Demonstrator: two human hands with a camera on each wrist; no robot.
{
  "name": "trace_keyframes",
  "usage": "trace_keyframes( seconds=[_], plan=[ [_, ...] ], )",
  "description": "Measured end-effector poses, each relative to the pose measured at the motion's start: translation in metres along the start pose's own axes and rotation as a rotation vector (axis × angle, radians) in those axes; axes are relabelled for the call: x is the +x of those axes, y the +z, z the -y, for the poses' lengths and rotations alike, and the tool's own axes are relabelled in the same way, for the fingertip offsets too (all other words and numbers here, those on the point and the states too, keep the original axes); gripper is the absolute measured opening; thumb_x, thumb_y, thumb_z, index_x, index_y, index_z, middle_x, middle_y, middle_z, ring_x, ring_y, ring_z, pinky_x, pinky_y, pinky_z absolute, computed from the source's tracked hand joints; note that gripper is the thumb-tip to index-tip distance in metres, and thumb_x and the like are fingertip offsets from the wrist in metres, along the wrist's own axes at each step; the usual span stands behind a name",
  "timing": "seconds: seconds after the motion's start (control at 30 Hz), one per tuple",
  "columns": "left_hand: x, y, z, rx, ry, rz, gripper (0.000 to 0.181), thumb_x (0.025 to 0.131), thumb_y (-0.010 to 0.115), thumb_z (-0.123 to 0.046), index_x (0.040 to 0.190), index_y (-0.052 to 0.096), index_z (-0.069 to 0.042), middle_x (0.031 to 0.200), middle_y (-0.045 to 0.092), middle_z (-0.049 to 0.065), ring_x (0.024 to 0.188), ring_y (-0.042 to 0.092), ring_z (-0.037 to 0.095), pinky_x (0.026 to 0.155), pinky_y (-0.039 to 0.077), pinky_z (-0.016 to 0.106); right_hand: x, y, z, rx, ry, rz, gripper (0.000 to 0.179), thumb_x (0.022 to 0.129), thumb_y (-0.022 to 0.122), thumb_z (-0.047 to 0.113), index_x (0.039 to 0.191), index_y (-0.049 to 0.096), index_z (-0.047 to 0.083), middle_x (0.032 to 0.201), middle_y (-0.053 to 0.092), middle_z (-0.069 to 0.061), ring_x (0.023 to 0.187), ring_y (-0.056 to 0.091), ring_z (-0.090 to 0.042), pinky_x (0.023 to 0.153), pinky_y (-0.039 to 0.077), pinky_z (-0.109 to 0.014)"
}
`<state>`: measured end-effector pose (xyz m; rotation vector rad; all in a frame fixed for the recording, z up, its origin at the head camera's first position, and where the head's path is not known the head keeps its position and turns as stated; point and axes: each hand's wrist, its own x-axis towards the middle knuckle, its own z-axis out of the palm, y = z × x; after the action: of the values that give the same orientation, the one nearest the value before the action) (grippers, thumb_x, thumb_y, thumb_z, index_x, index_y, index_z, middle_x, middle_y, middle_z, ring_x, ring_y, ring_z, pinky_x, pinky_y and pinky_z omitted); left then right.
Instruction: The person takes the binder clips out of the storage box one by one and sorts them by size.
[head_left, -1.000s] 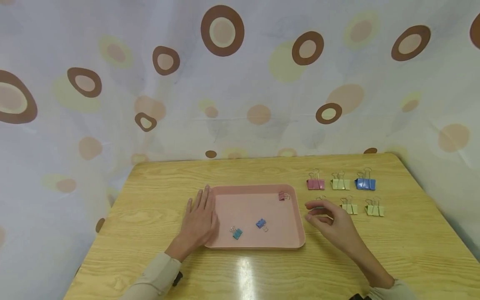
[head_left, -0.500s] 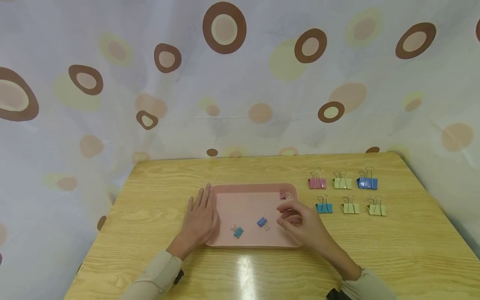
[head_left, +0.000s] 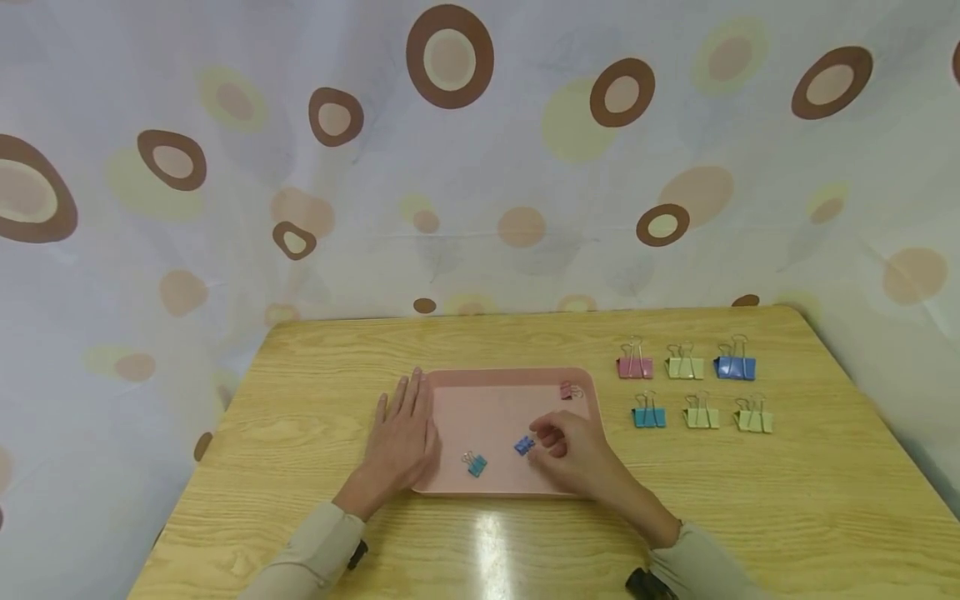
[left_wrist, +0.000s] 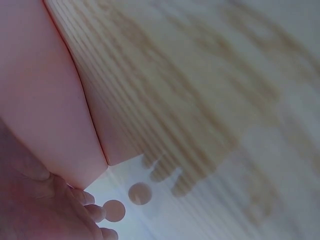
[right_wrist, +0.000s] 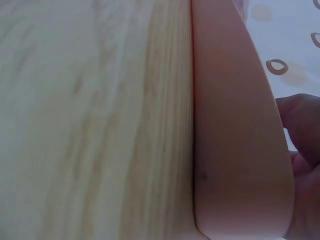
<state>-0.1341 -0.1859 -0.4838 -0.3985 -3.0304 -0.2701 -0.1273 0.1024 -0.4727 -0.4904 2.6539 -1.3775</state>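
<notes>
While left hand (head_left: 402,435) lies flat, pickup seems underway: right hand (head_left: 579,451), parted, empty-looking, must likely pinch small blue clip (head_left: 522,447).

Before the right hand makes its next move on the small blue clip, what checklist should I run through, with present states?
1. Tray steadied: ok; the left hand lies along the left edge of the pink tray.
2. Right hand positioned: ok; its fingertips are at the small blue clip.
3. Clip pinched: cannot tell; contact is too small to make out.
4. Neighbours apart: ok; the teal clip and small pink clip lie separately.
5. Larger clips out of the way: ok; all six are right of the tray.
</notes>
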Motion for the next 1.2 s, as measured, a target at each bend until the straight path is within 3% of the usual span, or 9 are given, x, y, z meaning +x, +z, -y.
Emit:
trace_keyframes(
  seconds=[0.33, 0.87, 1.2],
  plan=[
    [0.0, -0.003, -0.002, 0.0, 0.012, -0.017, 0.062, 0.107, 0.042, -0.021, 0.16, 0.024, 0.006, 0.167, 0.021, 0.022, 0.153, 0.022, 0.041, 0.12, 0.021, 0.061, 0.006, 0.009, 0.003, -0.105, 0.006, -0.041, 0.026, 0.077, 0.087, 0.01, 0.098, 0.074, 0.004, 0.085, 0.064, 0.0, 0.078, 0.058, -0.014, 0.07, 0.051, -0.025],
    [0.0, -0.003, 0.0, -0.018, 0.004, -0.01, 0.062, 0.107, 0.041, -0.021, 0.16, 0.023, 0.006, 0.168, 0.019, 0.021, 0.154, 0.02, 0.04, 0.121, 0.018, 0.061, 0.011, 0.02, 0.003, -0.201, -0.026, -0.029, 0.024, 0.078, 0.089, 0.014, 0.093, 0.072, 0.009, 0.082, 0.055, 0.003, 0.075, 0.051, -0.013, 0.068, 0.045, -0.027],
    [0.0, 0.0, 0.0, -0.003, 0.006, -0.006, 0.062, 0.108, 0.04, -0.022, 0.16, 0.023, 0.006, 0.168, 0.019, 0.022, 0.154, 0.02, 0.04, 0.121, 0.02, 0.061, 0.005, 0.014, 0.001, -0.148, -0.082, -0.032, 0.022, 0.079, 0.084, 0.007, 0.099, 0.076, 0.006, 0.087, 0.063, 0.002, 0.08, 0.059, -0.014, 0.071, 0.051, -0.026]
  ],
)
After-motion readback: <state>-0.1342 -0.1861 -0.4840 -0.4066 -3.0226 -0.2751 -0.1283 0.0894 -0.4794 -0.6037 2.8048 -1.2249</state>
